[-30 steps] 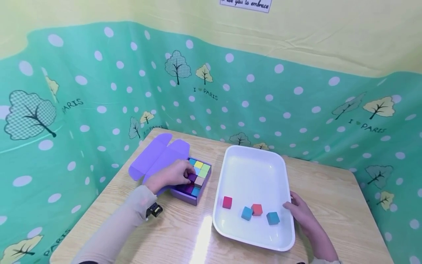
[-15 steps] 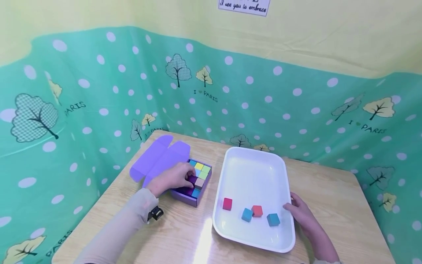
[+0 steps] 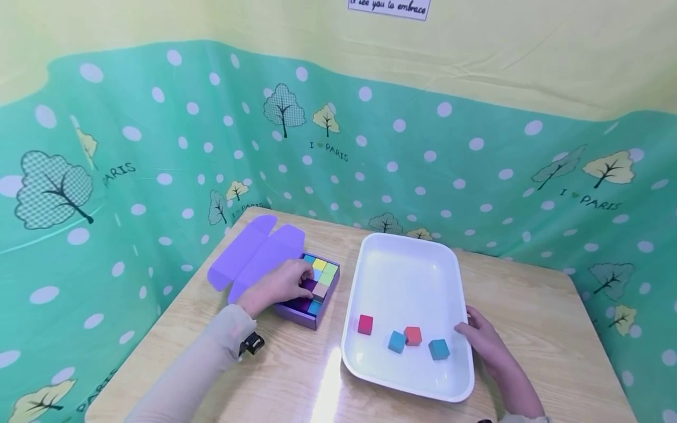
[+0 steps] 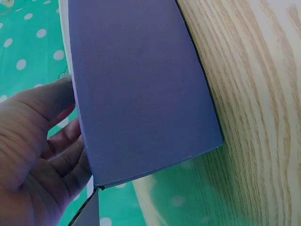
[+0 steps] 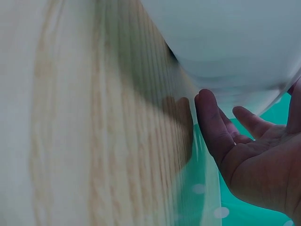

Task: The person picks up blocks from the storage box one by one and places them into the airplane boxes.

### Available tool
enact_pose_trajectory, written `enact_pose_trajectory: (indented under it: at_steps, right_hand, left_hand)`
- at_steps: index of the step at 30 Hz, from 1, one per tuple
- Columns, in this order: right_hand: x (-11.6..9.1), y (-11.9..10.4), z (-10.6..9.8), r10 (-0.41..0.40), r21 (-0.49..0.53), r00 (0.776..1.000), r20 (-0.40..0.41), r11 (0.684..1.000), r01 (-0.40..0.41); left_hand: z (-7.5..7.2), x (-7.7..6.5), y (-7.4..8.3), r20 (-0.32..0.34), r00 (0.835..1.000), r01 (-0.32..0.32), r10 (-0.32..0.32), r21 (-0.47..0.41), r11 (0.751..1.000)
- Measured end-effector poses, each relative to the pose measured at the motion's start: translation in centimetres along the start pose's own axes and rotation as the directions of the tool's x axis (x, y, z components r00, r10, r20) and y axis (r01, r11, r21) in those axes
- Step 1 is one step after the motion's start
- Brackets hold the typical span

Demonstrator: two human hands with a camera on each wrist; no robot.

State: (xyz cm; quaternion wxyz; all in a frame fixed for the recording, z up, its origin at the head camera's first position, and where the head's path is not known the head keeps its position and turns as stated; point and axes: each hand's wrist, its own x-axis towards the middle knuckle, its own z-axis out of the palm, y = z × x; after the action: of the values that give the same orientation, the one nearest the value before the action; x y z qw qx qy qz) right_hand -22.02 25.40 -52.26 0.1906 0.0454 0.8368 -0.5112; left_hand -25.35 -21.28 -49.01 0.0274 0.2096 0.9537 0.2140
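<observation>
My left hand [image 3: 280, 286] reaches into a purple cardboard box [image 3: 296, 316] filled with coloured cubes. Its thumb and fingers pinch a dark purple cube [image 3: 308, 286], beside a beige cube [image 3: 319, 291]. In the left wrist view the box's side wall [image 4: 141, 94] hides the fingertips of the hand [image 4: 37, 146]. My right hand [image 3: 483, 338] holds the right rim of a white tray [image 3: 460, 282], thumb over the edge. The right wrist view has that hand's [image 5: 254, 155] fingers outside and below the tray wall [image 5: 235, 42]. In the tray lie a crimson cube [image 3: 365, 324], a red-orange cube [image 3: 413, 336] and two teal cubes [image 3: 438, 349].
The box's purple lid [image 3: 259, 252] lies folded back on its left. Both containers stand on a wooden table [image 3: 534, 329], the tray right of the box. A patterned green and yellow cloth [image 3: 423, 164] hangs behind and to the left.
The left hand has shifted very slightly over the box, its fingers staying around the purple cube. The right hand and tray stay where they were. The head view has tilted a little.
</observation>
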Motion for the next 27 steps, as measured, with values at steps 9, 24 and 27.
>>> enact_pose_trajectory:
  at_steps: [9, 24, 27]
  right_hand:
    - [-0.1, 0.3, 0.0, 0.008, 0.016, 1.0, -0.006, 1.0, -0.008]
    - [0.0, 0.2, -0.1, -0.011, 0.015, 1.0, 0.011, 1.0, 0.011]
    - [0.2, 0.0, -0.2, -0.007, -0.003, 1.0, 0.014, 1.0, 0.007]
  left_hand:
    - [0.2, -0.1, 0.4, -0.023, 1.0, 0.009, -0.008, 0.011, 1.0]
    - [-2.7, 2.2, 7.0, 0.123, 0.984, -0.123, 0.128, -0.048, 0.991]
    - [-1.6, 3.7, 10.0, 0.183, 0.962, -0.18, 0.201, -0.121, 0.976]
